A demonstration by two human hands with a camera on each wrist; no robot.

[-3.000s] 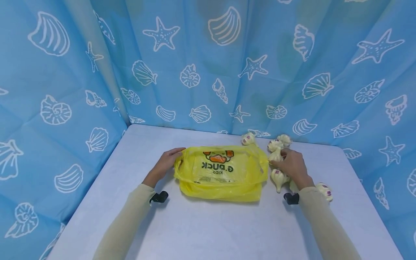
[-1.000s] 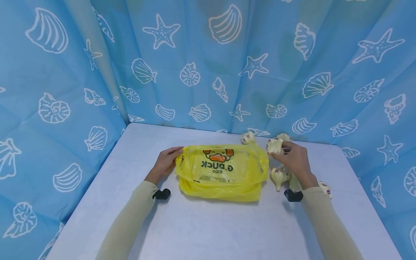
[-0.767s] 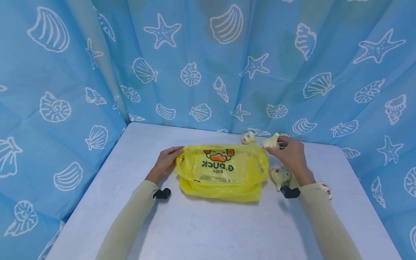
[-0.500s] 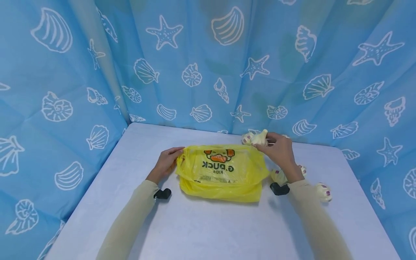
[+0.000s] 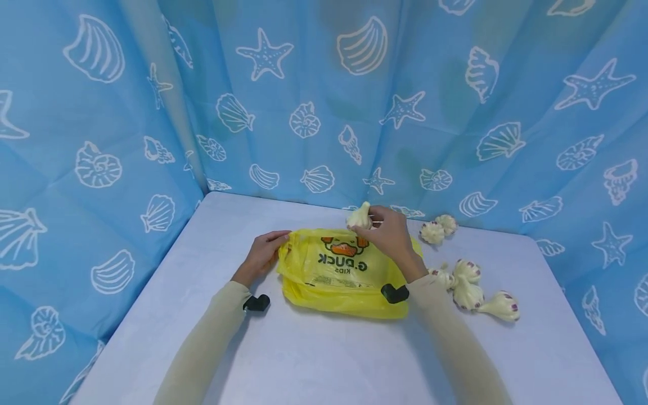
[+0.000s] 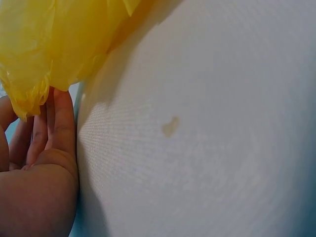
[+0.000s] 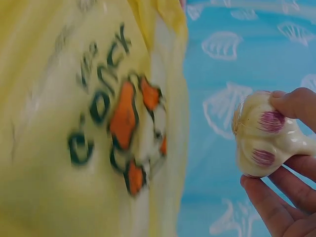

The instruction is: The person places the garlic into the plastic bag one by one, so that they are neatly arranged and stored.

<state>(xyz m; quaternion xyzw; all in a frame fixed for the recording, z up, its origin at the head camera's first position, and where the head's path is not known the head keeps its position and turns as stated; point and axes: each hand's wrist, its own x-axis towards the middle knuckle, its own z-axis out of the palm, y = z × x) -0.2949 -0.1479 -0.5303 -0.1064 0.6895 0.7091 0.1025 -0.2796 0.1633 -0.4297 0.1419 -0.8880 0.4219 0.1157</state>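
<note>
A yellow plastic bag (image 5: pixel 329 281) with a duck print lies on the white table, its lettering mirrored in the head view. My left hand (image 5: pixel 264 252) pinches the bag's left end; in the left wrist view the gathered yellow plastic (image 6: pixel 29 94) sits between thumb and fingers. Over the bag's far edge, my right hand (image 5: pixel 388 232) holds a garlic bulb (image 5: pixel 360 217) between thumb and fingertips, stem up. The right wrist view shows that bulb's purple-streaked cloves and root end, beside the bag's printed face (image 7: pixel 123 123).
Two garlic bulbs (image 5: pixel 438 228) lie at the back right. Several more bulbs (image 5: pixel 468 286) are clustered right of the bag, partly behind my right sleeve (image 5: pixel 445 332). A blue shell-print curtain (image 5: pixel 324 101) hangs along the table's far side and flanks.
My right hand has picked a garlic bulb from the group on the right, lifted it and carried it left over the bag's far edge. The left hand stays at the bag's left end.
</note>
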